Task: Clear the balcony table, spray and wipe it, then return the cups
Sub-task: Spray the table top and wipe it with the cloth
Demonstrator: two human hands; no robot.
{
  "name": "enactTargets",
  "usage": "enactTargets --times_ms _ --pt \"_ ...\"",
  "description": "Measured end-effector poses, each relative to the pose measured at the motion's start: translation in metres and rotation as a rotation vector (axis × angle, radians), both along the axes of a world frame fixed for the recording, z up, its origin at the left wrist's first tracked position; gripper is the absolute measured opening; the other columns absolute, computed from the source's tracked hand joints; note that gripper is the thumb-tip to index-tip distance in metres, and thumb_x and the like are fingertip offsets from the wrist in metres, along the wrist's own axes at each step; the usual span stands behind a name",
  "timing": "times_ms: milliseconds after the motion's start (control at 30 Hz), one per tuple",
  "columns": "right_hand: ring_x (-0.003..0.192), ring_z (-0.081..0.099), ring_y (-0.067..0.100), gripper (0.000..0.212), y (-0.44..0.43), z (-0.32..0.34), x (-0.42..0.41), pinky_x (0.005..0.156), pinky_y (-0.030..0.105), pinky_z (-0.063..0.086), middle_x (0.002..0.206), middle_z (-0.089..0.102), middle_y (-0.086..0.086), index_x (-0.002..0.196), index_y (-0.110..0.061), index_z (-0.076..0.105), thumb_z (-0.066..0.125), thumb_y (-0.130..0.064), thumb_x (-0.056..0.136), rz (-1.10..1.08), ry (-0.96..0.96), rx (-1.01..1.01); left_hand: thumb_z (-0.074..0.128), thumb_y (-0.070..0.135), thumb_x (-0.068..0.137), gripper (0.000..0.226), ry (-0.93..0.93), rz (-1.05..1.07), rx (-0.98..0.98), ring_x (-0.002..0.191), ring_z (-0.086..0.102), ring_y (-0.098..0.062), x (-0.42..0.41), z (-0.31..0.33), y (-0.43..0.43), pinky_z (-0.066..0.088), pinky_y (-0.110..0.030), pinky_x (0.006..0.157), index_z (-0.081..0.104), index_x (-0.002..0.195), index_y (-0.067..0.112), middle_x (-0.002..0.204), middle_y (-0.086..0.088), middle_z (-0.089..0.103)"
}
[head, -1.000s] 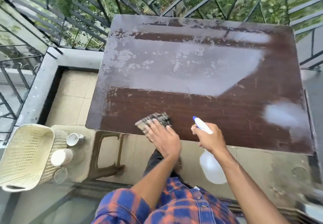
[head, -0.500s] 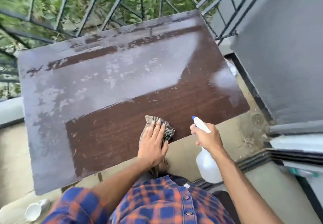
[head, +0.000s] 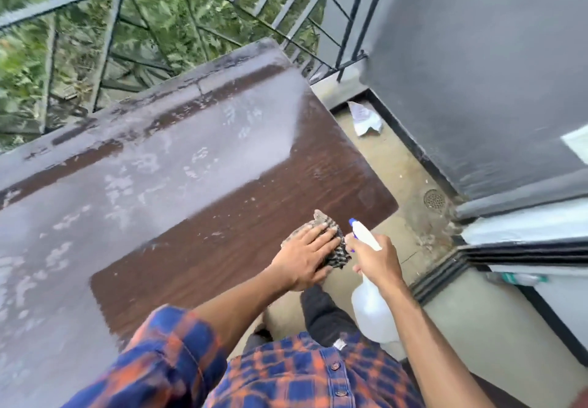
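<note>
The brown wooden table (head: 197, 204) fills the left and middle of the head view, its top partly glossy with wet streaks. My left hand (head: 302, 256) lies flat on a checked cloth (head: 335, 248) at the table's near right edge. Just right of it, my right hand (head: 375, 261) grips the neck of a white spray bottle (head: 374, 309) with a blue nozzle tip, held off the table's edge above the floor. No cups are in view.
A black metal railing (head: 127, 35) runs behind the table with greenery beyond. A grey wall (head: 477, 73) stands at the right. On the floor lie a crumpled white paper (head: 364, 118) and a round drain (head: 434, 199). A door sill (head: 509, 248) is near right.
My view has swung right, so the basket and cups at the left have dropped out of sight. My left hand has slid the cloth right along the near edge, close to the spray bottle.
</note>
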State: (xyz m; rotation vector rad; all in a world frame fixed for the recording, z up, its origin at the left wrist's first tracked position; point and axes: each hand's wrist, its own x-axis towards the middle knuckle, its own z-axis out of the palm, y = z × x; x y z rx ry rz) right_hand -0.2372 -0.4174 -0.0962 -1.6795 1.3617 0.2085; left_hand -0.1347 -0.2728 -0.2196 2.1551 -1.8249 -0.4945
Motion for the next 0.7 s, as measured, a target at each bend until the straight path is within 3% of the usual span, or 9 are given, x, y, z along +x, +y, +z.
enactTargets --times_ms 100,300,400,567,700 --pt "0.068 0.073 0.036 0.027 -0.039 -0.003 0.005 0.074 0.042 0.059 0.063 0.067 0.003 0.065 -0.017 0.068 0.071 -0.029 0.089 -0.013 0.029 -0.034 0.041 0.056 0.097 0.072 0.010 -0.044 0.003 0.149 0.030 -0.033 0.003 0.000 -0.061 0.026 -0.050 0.121 0.039 0.153 0.011 0.161 -0.010 0.035" --pt "0.076 0.074 0.042 0.031 -0.113 -0.012 0.010 0.075 0.045 0.061 0.068 0.070 0.007 0.061 -0.022 0.066 0.071 -0.035 0.089 -0.043 0.076 -0.072 0.052 0.046 0.097 0.059 0.039 -0.140 -0.059 0.144 0.039 -0.034 0.020 -0.006 -0.165 0.029 -0.047 0.120 0.053 0.142 0.007 0.150 -0.012 0.051" --pt "0.073 0.073 0.041 0.018 -0.136 -0.013 0.020 0.072 0.043 0.063 0.065 0.070 0.005 0.069 -0.028 0.073 0.069 -0.035 0.085 -0.024 0.055 -0.088 0.049 0.042 0.101 0.055 0.049 -0.209 -0.098 0.147 0.034 -0.032 0.035 -0.008 -0.180 0.022 -0.045 0.123 0.049 0.145 0.008 0.153 -0.010 0.047" --pt "0.066 0.074 0.037 0.018 -0.154 -0.018 0.046 0.071 0.044 0.064 0.070 0.074 0.006 0.080 -0.018 0.076 0.069 -0.034 0.086 0.028 0.034 -0.078 0.052 0.036 0.101 0.048 0.085 -0.236 -0.106 0.141 0.041 -0.034 0.050 0.002 -0.186 0.021 -0.043 0.123 0.053 0.139 0.007 0.146 -0.013 0.053" --pt "0.062 0.074 0.037 0.018 -0.160 -0.016 0.075 0.070 0.043 0.063 0.066 0.071 0.006 0.081 -0.014 0.074 0.069 -0.030 0.088 0.084 0.010 -0.056 0.049 0.040 0.103 0.054 0.045 -0.107 -0.061 0.147 0.035 -0.031 0.088 0.005 -0.183 0.005 -0.033 0.126 0.048 0.146 0.009 0.154 -0.013 0.046"
